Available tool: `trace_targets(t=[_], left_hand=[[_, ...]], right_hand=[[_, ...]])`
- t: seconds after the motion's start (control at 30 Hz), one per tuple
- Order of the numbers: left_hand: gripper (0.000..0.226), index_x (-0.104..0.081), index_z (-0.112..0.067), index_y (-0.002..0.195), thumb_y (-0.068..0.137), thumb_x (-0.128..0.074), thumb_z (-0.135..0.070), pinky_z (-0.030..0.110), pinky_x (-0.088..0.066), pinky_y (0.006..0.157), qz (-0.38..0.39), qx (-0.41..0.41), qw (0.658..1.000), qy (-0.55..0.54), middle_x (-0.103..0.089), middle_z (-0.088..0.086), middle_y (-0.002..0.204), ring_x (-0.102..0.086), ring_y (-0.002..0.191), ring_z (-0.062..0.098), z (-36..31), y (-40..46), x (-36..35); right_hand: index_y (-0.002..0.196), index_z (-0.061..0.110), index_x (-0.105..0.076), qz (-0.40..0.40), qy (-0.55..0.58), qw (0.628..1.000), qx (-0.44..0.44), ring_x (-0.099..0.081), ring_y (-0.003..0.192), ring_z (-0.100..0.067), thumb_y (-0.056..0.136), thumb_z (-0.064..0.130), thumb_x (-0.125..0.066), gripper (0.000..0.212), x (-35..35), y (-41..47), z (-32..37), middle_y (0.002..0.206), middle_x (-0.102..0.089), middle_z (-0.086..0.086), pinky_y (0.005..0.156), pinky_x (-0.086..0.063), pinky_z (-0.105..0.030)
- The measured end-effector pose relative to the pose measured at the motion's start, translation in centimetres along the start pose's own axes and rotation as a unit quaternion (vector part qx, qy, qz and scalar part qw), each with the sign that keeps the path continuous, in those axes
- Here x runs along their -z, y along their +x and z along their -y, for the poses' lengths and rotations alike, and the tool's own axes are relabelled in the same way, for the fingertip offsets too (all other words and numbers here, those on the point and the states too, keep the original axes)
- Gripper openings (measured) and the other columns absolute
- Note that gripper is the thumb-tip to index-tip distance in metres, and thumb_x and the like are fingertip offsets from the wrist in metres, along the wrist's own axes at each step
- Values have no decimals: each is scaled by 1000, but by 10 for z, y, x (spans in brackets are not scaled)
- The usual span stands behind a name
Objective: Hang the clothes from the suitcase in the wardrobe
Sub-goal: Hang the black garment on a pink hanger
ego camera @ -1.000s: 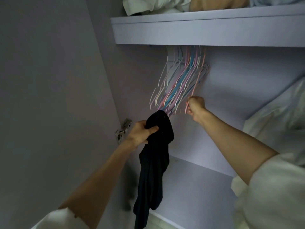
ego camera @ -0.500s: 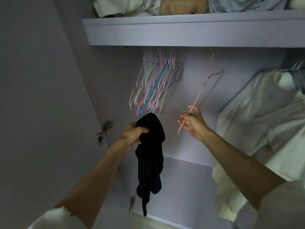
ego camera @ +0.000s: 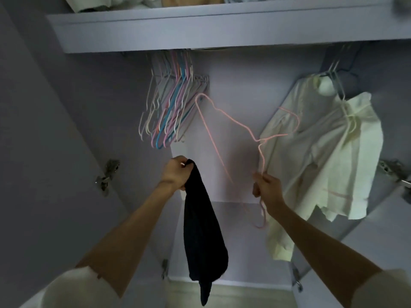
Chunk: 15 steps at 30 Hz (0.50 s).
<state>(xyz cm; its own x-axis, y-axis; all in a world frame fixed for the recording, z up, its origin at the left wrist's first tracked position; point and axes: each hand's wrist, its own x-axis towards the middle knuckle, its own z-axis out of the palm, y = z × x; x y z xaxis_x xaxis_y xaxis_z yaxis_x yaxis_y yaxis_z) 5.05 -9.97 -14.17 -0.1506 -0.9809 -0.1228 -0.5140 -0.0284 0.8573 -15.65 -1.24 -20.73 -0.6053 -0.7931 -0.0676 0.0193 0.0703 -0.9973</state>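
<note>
My left hand grips the top of a black garment, which hangs limp in front of the open wardrobe. My right hand pinches a thin pink wire hanger, held free of the rail and tilted, its frame reaching up to the left and blurred by motion. A bunch of empty pink, blue and white hangers hangs on the rail at the upper left, under the wardrobe shelf.
A cream shirt hangs on a hanger at the right of the rail. Folded cloth lies on top of the shelf. Metal door hinges sit on the left panel and on the right. The wardrobe floor lies below.
My right hand has pulled the pink hanger off the bunch and brought it down and right. The view widened to show the cream shirt. My left hand keeps hold of the black garment.
</note>
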Motion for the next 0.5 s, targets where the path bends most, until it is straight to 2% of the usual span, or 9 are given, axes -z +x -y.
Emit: trace_targets(t=[0.03, 0.1, 0.17, 0.23, 0.27, 0.33, 0.4, 0.5], left_hand=[[12, -55, -8, 99, 94, -48, -15, 21, -42, 35, -26, -33, 997, 57, -55, 13, 77, -50, 54, 26, -1, 0, -3], [18, -56, -7, 102, 94, -47, -20, 26, -44, 59, -61, -69, 986, 141, -63, 18, 93, -59, 80, 36, -2, -3, -7], [20, -55, -8, 98, 94, -47, -26, 32, -41, 72, -81, -78, 978, 176, -64, 20, 101, -58, 96, 37, -2, -8, -9], [22, -55, -7, 97, 94, -46, -28, 31, -38, 72, -85, -80, 977, 181, -64, 20, 101, -57, 98, 36, -4, -12, -9], [24, -55, -4, 99, 95, -46, -27, 31, -39, 72, -85, -80, 979, 170, -63, 21, 100, -57, 98, 36, -6, -13, -8], [25, -53, 2, 98, 96, -44, -21, 34, -46, 75, -75, -59, 991, 91, -59, 23, 96, -58, 98, 37, -9, -13, -7], [22, -48, 3, 102, 97, -40, -17, 42, -51, 68, -54, 6, 998, -37, -53, 19, 97, -58, 94, 36, -11, -13, -5], [29, -41, 2, 120, 99, -36, -16, 33, -48, 49, -23, 69, 992, -104, -50, 17, 104, -56, 87, 32, -15, -16, -1]], right_hand=[[60, 10, -50, 25, 28, 999, -3, -46, 38, -6, 91, 5, -52, 32, 3, -4, 2, 37, -49, 5, 44, -42, -20], [76, 16, -57, 76, 82, 994, -15, -52, 46, -9, 90, 0, -50, 22, 4, -6, 13, 45, -57, 5, 49, -46, -20], [90, 22, -56, 138, 105, 985, -28, -48, 44, -6, 91, 3, -50, 20, 3, -5, 22, 46, -54, 8, 49, -38, -19], [92, 23, -58, 190, 74, 979, -29, -36, 42, -4, 95, 13, -46, 15, -1, -6, 24, 44, -43, 11, 46, -25, -18], [88, 22, -59, 193, 52, 979, -23, -30, 42, -3, 97, 18, -42, 20, -3, -7, 22, 44, -38, 12, 45, -21, -17], [74, 19, -59, 133, 33, 990, 10, -26, 36, 2, 100, 20, -37, 33, -9, -10, 19, 45, -33, 11, 41, -19, -14], [62, 16, -49, 60, 94, 994, 17, -26, 32, 1, 100, 19, -36, 40, -13, -13, 23, 48, -33, 4, 37, -19, -12], [57, 17, -34, 22, 237, 971, 0, -25, 33, 0, 99, 14, -36, 42, -19, -20, 38, 38, -34, 8, 36, -17, -14]])
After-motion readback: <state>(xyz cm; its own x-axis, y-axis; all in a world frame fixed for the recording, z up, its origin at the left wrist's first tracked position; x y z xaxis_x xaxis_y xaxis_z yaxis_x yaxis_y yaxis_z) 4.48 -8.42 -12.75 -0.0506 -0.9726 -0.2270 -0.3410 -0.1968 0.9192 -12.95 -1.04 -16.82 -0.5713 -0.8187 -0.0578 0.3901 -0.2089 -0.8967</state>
